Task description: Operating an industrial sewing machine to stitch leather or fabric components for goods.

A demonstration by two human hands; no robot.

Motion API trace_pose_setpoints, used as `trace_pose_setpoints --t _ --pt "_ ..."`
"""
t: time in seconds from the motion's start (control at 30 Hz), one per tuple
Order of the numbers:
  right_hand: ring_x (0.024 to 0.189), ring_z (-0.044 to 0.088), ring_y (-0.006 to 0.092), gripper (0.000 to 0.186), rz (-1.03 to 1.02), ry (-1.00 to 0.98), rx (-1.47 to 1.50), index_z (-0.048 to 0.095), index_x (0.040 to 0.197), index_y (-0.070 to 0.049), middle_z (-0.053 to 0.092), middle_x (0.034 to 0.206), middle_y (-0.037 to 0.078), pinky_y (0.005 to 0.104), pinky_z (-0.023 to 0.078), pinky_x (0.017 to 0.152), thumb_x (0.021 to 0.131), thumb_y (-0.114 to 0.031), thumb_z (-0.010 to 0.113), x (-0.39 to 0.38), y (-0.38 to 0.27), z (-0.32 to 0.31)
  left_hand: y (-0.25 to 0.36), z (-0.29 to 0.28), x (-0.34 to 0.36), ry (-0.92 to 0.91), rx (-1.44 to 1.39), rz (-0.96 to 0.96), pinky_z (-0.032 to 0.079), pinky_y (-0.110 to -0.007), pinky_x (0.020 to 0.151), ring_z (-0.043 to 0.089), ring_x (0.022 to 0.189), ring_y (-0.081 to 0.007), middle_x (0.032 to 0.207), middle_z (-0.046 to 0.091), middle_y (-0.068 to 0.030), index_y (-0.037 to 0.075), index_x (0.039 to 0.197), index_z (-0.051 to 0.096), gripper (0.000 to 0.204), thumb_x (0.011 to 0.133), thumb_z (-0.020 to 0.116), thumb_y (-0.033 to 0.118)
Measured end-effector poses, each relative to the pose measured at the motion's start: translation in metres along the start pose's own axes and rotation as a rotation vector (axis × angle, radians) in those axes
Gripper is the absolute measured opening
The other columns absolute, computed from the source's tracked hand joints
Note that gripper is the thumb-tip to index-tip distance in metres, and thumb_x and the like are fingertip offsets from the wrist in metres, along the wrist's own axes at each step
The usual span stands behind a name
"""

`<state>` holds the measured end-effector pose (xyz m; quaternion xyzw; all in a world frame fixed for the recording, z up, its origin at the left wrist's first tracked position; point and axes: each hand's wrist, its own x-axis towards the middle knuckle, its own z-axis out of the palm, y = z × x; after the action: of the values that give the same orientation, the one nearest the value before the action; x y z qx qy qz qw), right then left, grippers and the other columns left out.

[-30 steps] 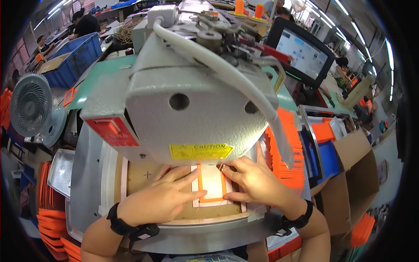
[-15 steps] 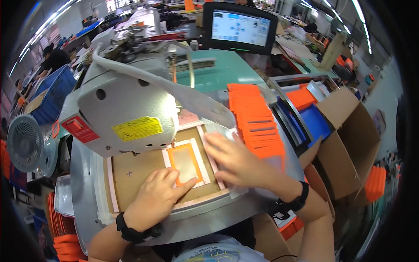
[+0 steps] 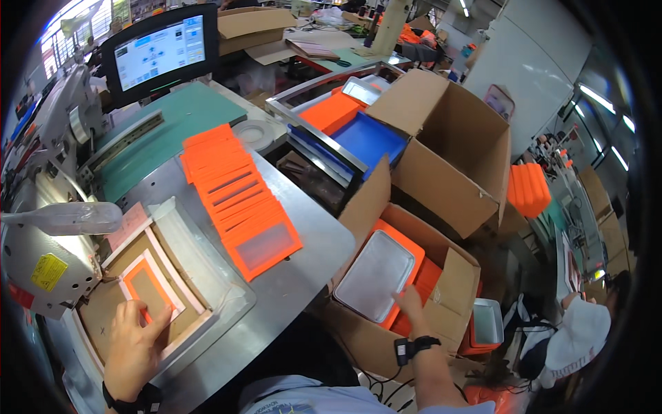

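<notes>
1. The orange frame (image 3: 156,277) lies just beyond your left hand (image 3: 132,345), fingers at its near end; gripping or pressing, I cannot tell.
2. Your right hand (image 3: 412,309) is beside the metal tray (image 3: 376,277); its grip I cannot tell.

Count: one black-framed monitor (image 3: 162,52), upper left; two large open brown cardboard boxes (image 3: 441,186), right of centre; wearer's bare hands (image 3: 131,341), two, lower half.
</notes>
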<state>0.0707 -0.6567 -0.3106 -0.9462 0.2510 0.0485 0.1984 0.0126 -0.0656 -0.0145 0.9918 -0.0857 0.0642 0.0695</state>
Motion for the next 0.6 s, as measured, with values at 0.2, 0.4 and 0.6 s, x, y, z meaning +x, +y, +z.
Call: trace_pose_setpoints --t 0.2,0.4,0.6 --pt "0.081 0.071 0.0386 0.059 0.233 -0.232 -0.051 0.07 0.083 0.004 0.071 0.079 0.024 0.0481 0.054 0.081 0.09 -0.052 0.054 -0.012 -0.014 0.014 0.001 -0.001 0.0 -0.022 -0.073 -0.033 0.045 -0.042 0.08 0.051 0.094 -0.0336 0.102 0.049 -0.0162 0.013 0.117 0.069 0.036 0.082 0.071 0.006" --pt "0.066 0.067 0.036 0.046 -0.009 0.245 0.204 0.068 0.079 0.006 0.068 0.071 0.022 0.0453 0.053 0.067 0.095 -0.035 0.055 0.023 0.064 -0.015 0.001 -0.004 0.002 -0.048 -0.101 -0.029 0.045 -0.041 0.081 0.051 0.094 -0.0341 0.101 0.049 -0.0165 0.013 0.118 0.068 0.038 0.081 0.068 0.002" --pt "0.056 0.058 0.0226 0.051 -0.085 -0.429 1.532 0.061 0.094 0.004 0.055 0.064 0.011 0.0306 0.047 0.052 0.094 -0.046 0.055 -0.057 -0.093 -0.168 0.001 -0.018 -0.009 -0.105 -0.066 -0.05 0.046 -0.044 0.092 0.053 0.107 -0.0369 0.116 0.052 -0.0183 0.009 0.128 0.061 0.055 0.074 0.069 0.0"
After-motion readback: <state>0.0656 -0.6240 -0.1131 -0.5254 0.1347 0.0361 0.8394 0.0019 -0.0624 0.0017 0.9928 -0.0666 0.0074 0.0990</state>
